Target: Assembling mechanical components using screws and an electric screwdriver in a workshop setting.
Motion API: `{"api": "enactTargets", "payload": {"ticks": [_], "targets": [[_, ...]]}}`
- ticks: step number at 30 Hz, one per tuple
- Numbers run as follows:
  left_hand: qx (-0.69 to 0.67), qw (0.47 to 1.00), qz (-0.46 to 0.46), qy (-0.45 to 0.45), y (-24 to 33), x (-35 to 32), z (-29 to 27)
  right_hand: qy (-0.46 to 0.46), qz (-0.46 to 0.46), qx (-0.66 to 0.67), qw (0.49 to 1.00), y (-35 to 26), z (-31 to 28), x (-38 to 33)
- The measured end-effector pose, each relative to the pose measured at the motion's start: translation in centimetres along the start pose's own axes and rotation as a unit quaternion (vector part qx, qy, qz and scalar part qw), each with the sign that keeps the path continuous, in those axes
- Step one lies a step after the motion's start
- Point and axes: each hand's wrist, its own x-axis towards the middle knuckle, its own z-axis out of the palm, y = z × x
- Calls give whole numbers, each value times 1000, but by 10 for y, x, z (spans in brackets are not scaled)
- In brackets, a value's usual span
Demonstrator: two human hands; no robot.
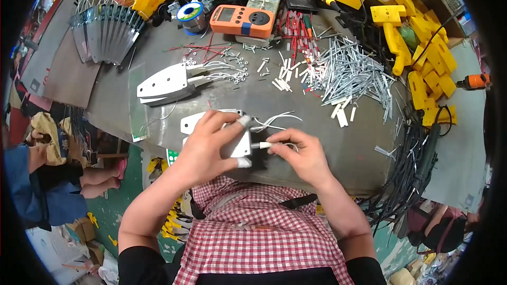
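At the table's near edge my left hand point(211, 140) clasps a white flat housing point(237, 145), with pale tape round its thumb and a fingertip. Another white tapered piece point(193, 120) shows beneath that hand. My right hand point(306, 155) pinches a small white sleeve point(265, 145) between thumb and forefinger, at the housing's right end. A thin white wire loops by the pinching fingers. Loose white wires point(277, 121) stick out from the housing just above. Farther off lie stacked white tapered housings point(166, 85), their wires pointing right.
A heap of metal rods point(351, 71) and white sleeves point(285, 76) covers the table's right part. Behind stand an orange meter point(242, 21) and a solder spool point(191, 17). Yellow casings point(433, 58) and black cables point(412, 179) crowd the right side; dark blades point(105, 31) fan out far left.
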Motion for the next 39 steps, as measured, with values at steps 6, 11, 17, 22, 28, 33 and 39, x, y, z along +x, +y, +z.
{"api": "enactTargets", "payload": {"ticks": [6,11,17,22,28,33,39], "targets": [[23,999,12,30,4,-2,-1,26,-24,-57,998,-11,3,-3],[29,998,36,44,7,1,2,-5,104,133,986,-5,9,-3],[54,996,61,24,3,-3,0,173,-226,-376,882,-21,-9,13],[104,994,36,-15,-19,8,3,125,-234,-425,865,1,-20,9],[37,997,43,48,-8,29,36,126,-221,-424,869,8,-16,12],[66,992,73,76,-9,32,44,303,-124,-498,803,22,-90,0],[59,990,107,66,2,41,52,315,10,-530,788,33,-119,-3]]}}
